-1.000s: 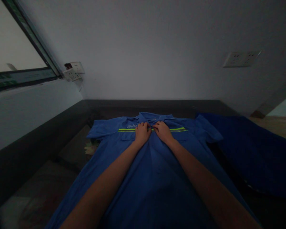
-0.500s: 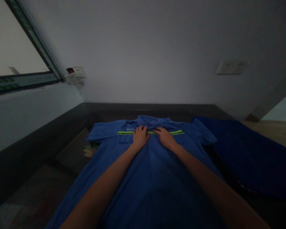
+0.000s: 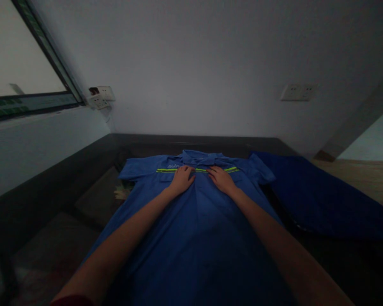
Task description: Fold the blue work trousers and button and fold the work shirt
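Observation:
A blue short-sleeved work shirt [image 3: 196, 212] lies spread out front side up, its collar [image 3: 199, 157] at the far end. Across its chest runs a yellow-green stripe, with pale lettering above it on the left. My left hand [image 3: 181, 179] rests flat on the chest, left of the front opening, fingers stretched over the stripe. On the other side of the opening, my right hand [image 3: 221, 178] lies with fingers extended on the stripe. Both palms face down on the cloth and neither grips anything that I can see.
A darker blue cloth [image 3: 315, 199] lies to the right of the shirt. Beyond the collar stands a dark raised edge [image 3: 191, 140] against the wall. Wall sockets [image 3: 299, 92] sit at right, more at left. A pale bundle [image 3: 121, 192] shows beneath the left sleeve.
My hands have moved slightly apart on the chest, the left hand shifting left. The collar area looks flatter and more of the stripe shows between the hands. The view has turned a little.

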### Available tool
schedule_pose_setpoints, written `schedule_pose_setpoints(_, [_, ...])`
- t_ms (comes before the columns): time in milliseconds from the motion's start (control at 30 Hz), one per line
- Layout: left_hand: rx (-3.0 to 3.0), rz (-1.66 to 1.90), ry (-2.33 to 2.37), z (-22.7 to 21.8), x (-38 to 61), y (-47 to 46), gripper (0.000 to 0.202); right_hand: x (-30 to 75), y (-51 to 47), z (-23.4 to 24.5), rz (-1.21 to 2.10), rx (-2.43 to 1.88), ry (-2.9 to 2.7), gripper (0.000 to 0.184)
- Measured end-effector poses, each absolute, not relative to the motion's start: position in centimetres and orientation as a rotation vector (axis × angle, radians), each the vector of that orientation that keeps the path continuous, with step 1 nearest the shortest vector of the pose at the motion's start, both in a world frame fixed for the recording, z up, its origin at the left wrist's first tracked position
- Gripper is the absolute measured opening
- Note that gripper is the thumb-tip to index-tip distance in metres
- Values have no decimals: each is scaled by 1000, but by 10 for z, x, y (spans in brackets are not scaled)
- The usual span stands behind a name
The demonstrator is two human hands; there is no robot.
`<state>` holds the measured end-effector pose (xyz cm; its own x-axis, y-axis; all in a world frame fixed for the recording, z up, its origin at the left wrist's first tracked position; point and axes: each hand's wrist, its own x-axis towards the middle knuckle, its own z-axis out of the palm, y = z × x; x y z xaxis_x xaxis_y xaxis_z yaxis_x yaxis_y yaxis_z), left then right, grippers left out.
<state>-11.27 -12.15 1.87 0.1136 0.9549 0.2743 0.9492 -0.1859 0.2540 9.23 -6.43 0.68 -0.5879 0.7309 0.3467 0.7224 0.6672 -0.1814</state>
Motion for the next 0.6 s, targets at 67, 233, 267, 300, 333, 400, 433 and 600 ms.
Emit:
schedule_pose_setpoints(67, [2375, 555, 1921, 21, -116, -142, 36, 88, -79, 15, 26, -1160, -2439, 30])
schedule_pose_setpoints(233, [2398, 416, 1860, 13, -121, -192, 52, 80, -133, 20, 70, -1093, -2439, 27])
schedule_pose_setpoints(267, [2396, 375, 1864, 11, -122, -198, 54, 81, -142, 18, 85, -1069, -2468, 30])
schedule_pose_setpoints(300, [2395, 337, 1869, 9, -124, -203, 55, 82, -149, 15, 101, -1053, -2500, 33])
schedule_pose_setpoints(333, [2394, 305, 1877, 8, -125, -206, 56, 84, -155, 11, 114, -1044, -2533, 37])
schedule_pose_setpoints(400, [2393, 273, 1888, 7, -127, -209, 59, 88, -160, 4, 133, -1038, -2588, 43])
schedule_pose_setpoints(433, [2392, 268, 1889, 8, -128, -211, 61, 90, -161, 1, 141, -1039, -2606, 45])
schedule_pose_setpoints(600, [2407, 406, 1850, 19, -149, -224, 57, 100, -163, 7, 228, -971, -2573, 46])
